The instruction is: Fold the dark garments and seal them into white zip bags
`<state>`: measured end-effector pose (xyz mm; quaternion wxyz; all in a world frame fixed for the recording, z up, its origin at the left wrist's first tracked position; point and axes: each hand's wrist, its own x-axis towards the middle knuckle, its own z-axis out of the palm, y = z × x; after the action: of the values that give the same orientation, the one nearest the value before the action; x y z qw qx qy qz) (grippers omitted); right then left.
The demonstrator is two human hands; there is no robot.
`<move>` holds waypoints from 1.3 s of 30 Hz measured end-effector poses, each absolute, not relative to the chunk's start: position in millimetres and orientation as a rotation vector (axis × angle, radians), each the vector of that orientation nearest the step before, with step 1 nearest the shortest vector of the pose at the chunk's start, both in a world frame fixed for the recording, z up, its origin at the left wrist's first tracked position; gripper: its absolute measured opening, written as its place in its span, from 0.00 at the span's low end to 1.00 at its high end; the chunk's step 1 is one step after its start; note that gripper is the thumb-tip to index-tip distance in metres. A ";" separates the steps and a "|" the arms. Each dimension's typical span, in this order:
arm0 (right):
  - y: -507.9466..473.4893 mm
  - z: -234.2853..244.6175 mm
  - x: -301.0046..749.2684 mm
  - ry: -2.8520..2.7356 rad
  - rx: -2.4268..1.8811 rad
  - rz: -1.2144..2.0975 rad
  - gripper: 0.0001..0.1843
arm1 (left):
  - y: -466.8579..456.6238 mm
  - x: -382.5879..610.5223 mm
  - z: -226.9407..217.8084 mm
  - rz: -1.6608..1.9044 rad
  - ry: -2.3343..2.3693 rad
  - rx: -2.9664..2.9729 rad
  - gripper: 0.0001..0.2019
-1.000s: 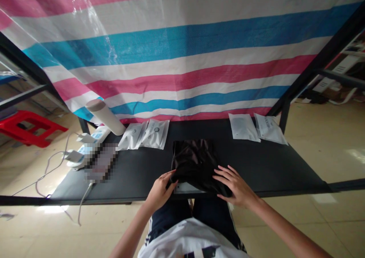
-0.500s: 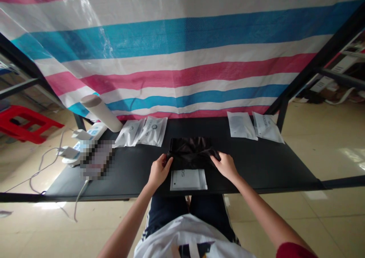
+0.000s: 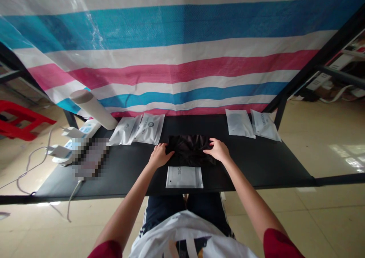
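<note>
A crumpled dark cloth point(image 3: 189, 147), possibly a garment, lies in a wide, short bundle on the black table point(image 3: 251, 170). My left hand point(image 3: 161, 155) grips its left edge, with the thumb on top of the fabric. At the right edge, my right hand point(image 3: 218, 150) holds the cloth between thumb and fingers. The fingertips under the fabric are partly hidden. Just in front of the cloth, near the table's front edge, a flat frosted zip bag point(image 3: 184, 177) with printed lettering lies apart from both hands.
Filled white bags point(image 3: 149, 129) lie at the back left, and two more pouches point(image 3: 241, 123) at the back right. On the left are a pale bottle point(image 3: 95, 110), a power strip point(image 3: 64, 154) with plugs and a blurred phone point(image 3: 90, 159) with its cable. A striped sheet point(image 3: 176, 60) hangs behind.
The cloth's loose front edge has been laid back into a flatter bundle. My right hand has moved up and inward along its right side. The view has shifted slightly.
</note>
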<state>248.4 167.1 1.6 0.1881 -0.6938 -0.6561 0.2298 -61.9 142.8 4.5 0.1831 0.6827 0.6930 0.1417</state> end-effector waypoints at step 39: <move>132.8 -4.9 280.5 -2.063 -1.291 0.773 0.14 | 71.5 -66.2 13.0 0.611 1.654 2.449 0.08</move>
<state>280.5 132.8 -4.9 0.2899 -0.4839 -0.7732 0.2897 -66.2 71.5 13.0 0.0620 0.8100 0.5470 0.2022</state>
